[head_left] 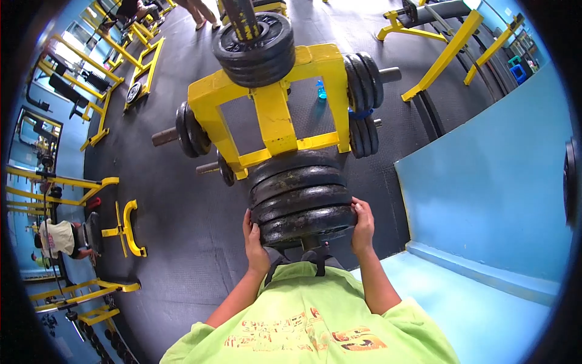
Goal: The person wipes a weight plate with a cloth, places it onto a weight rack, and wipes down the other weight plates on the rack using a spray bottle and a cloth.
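My left hand (256, 244) grips the left edge of the nearest black weight plate (303, 225), fingers curled at its rim. On the opposite edge my right hand (362, 225) holds the same plate, with the thumb and fingers at its side. Behind it, several more black plates (297, 181) sit stacked on the same peg, whose end (311, 242) pokes out toward my body. The peg belongs to a yellow plate rack (276, 115). Whether the held plate touches the one behind it, I cannot tell.
More plates hang on the rack's left peg (193, 129), right peg (364, 79) and top (253, 51). A blue bottle (321, 91) stands behind. A blue wall (485, 188) rises at right. Yellow gym machines (124, 230) line the left, where a person (60, 238) is near a mirror.
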`<state>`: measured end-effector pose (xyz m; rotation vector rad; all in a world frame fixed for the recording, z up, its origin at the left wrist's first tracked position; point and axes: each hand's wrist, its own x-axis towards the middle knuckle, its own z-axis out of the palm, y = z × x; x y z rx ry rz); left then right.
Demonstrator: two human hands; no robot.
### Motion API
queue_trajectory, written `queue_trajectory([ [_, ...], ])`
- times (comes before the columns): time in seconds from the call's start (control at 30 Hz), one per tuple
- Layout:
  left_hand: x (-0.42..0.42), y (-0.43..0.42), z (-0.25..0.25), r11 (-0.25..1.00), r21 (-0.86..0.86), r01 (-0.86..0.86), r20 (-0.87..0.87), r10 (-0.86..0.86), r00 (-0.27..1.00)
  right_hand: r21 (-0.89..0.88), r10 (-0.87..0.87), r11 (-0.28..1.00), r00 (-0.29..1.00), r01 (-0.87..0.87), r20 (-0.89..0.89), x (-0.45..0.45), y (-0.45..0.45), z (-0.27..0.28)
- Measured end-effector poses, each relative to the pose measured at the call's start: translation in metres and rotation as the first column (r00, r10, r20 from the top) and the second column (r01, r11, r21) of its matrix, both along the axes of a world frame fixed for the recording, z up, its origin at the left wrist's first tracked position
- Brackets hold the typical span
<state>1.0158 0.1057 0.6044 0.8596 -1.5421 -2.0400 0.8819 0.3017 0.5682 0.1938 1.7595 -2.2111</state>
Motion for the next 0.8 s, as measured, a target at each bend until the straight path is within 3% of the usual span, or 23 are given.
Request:
queue_trajectory([
  [0.07,0.003,-0.002,-0.007,1.000,0.001,-0.005,-0.018,0.005,1.000,0.066,0.016,0.998,1.000,-0.015,-0.008,0.001,-0.002,-0.004],
  [0.27,0.003,-0.013,-0.020,1.000,0.003,0.027,-0.024,-0.027,0.999,-0.065,-0.001,0.998,1.000,0.001,0.000,-0.002,-0.007,-0.017],
  [0.33,0.008,-0.017,-0.021,0.998,0.027,0.051,-0.007,-0.051,0.999,0.022,-0.099,0.995,0.992,0.101,-0.077,0.003,-0.008,-0.015],
  [0.37,0.011,-0.021,-0.023,0.997,0.003,0.083,0.027,-0.084,0.996,-0.031,-0.261,0.965,0.963,0.260,-0.065,0.005,-0.009,-0.023],
  [0.4,0.012,-0.025,-0.024,0.993,-0.018,0.115,0.056,-0.114,0.992,-0.025,-0.267,0.964,0.961,0.266,-0.074,0.012,-0.011,-0.008],
  [0.43,0.016,-0.031,-0.029,0.997,0.003,0.080,0.041,-0.080,0.996,0.223,-0.242,0.913,0.893,0.342,-0.380,0.023,-0.015,0.023],
  [0.47,0.019,-0.039,-0.025,0.996,0.009,0.087,0.027,-0.087,0.996,0.415,-0.118,0.780,0.761,0.468,-0.638,0.035,-0.021,0.051],
  [0.5,0.023,-0.050,-0.018,0.994,0.050,0.093,0.117,-0.098,0.988,0.413,-0.120,0.773,0.750,0.481,-0.650,0.046,-0.030,0.068],
  [0.53,0.027,-0.063,-0.015,0.991,0.091,0.098,0.206,-0.115,0.972,0.340,-0.039,0.829,0.652,0.444,-0.758,0.059,-0.040,0.083],
  [0.57,0.035,-0.082,-0.016,0.989,0.097,0.110,0.191,-0.127,0.973,0.277,0.033,0.879,0.529,0.389,-0.848,0.072,-0.055,0.097],
  [0.63,0.054,-0.126,-0.022,0.943,0.183,0.279,0.271,-0.321,0.907,0.330,0.192,0.909,0.447,0.255,-0.874,0.098,-0.103,0.121],
  [0.67,0.064,-0.147,-0.024,0.945,0.179,0.275,0.255,-0.315,0.914,0.334,0.234,0.926,0.425,0.177,-0.874,0.110,-0.136,0.127],
  [0.73,0.093,-0.200,-0.024,0.852,0.185,0.490,0.328,-0.524,0.786,0.397,0.380,0.915,0.478,-0.071,-0.792,0.134,-0.204,0.135],
  [0.8,0.133,-0.256,-0.026,0.860,0.144,0.490,0.345,-0.508,0.789,0.457,0.527,0.849,0.504,-0.266,-0.685,0.157,-0.283,0.123],
])
